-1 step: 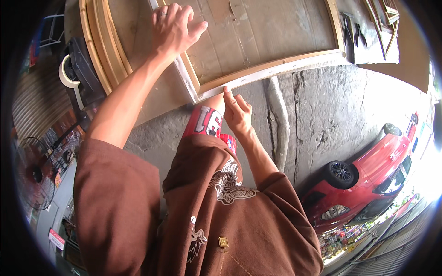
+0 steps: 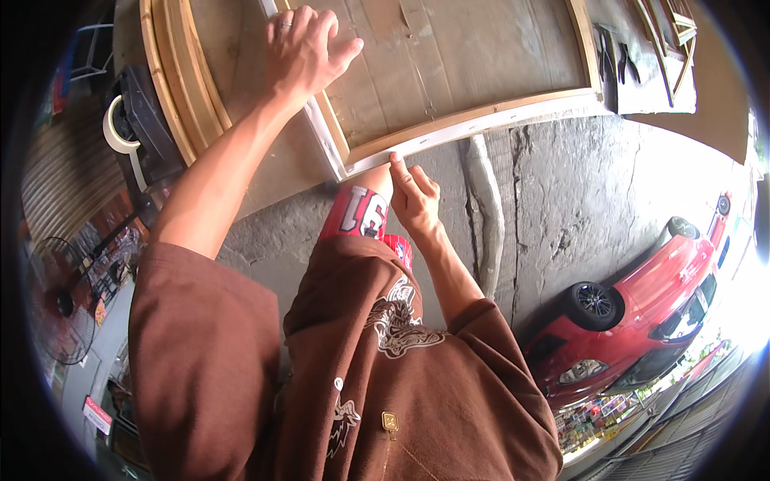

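A wooden frame point(image 2: 449, 120) with white material along its outer edges lies flat on a brownish work surface point(image 2: 265, 164) in front of me. My left hand point(image 2: 305, 52), a ring on one finger, lies over the frame's left bar. Its fingers bend down onto the bar and its thumb sticks out to the right. Close to the near left corner, my right hand point(image 2: 415, 196) pinches the near bar. The thumb presses on the white edge while the other fingers curl below, partly hidden. Small marks like staples dot that white edge.
Long wooden strips point(image 2: 180, 76) lie at left, beside a roll of pale tape point(image 2: 120, 128) on a dark case. Pliers point(image 2: 626, 64) and more thin frames point(image 2: 670, 48) are at far right. A fan point(image 2: 60, 301) stands lower left; a red car point(image 2: 642, 313) is parked right.
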`<state>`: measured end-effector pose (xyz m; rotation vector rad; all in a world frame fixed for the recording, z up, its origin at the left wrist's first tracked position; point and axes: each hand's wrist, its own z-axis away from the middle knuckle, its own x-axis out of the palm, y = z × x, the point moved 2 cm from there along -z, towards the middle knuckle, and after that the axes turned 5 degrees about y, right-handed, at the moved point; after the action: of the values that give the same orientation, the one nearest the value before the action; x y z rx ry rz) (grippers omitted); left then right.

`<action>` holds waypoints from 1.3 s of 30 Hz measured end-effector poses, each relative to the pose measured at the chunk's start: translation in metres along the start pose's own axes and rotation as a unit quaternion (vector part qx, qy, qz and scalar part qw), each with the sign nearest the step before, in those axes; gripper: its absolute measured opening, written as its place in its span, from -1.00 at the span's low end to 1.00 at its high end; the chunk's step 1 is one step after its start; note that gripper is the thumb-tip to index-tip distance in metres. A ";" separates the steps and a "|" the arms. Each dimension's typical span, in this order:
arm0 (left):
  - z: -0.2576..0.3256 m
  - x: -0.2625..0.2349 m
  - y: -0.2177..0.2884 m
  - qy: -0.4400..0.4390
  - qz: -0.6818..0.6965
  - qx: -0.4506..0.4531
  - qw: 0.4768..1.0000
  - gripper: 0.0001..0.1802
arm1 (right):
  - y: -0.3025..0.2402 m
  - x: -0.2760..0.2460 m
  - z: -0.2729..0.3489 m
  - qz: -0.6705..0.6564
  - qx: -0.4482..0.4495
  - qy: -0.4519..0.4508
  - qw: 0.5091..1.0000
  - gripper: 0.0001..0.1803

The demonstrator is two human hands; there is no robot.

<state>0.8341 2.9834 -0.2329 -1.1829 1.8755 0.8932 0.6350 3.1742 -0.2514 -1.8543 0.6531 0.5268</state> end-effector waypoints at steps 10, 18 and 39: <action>-0.003 0.000 0.001 0.010 -0.008 0.002 1.000 -0.56 | -0.010 -0.035 -0.007 -0.050 0.145 -0.092 0.984 -0.51; -0.003 0.001 0.000 -0.001 -0.008 0.008 1.000 -0.56 | 0.008 -0.075 -0.040 0.053 0.138 -0.139 0.979 -0.57; -0.003 -0.002 0.005 0.010 -0.007 0.006 1.000 -0.59 | -0.028 -0.073 -0.091 0.370 -0.018 -0.457 0.809 -0.42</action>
<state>0.8288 2.9830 -0.2288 -1.2005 1.8840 0.8630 0.6036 3.1118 -0.1539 -1.0731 0.6493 1.8061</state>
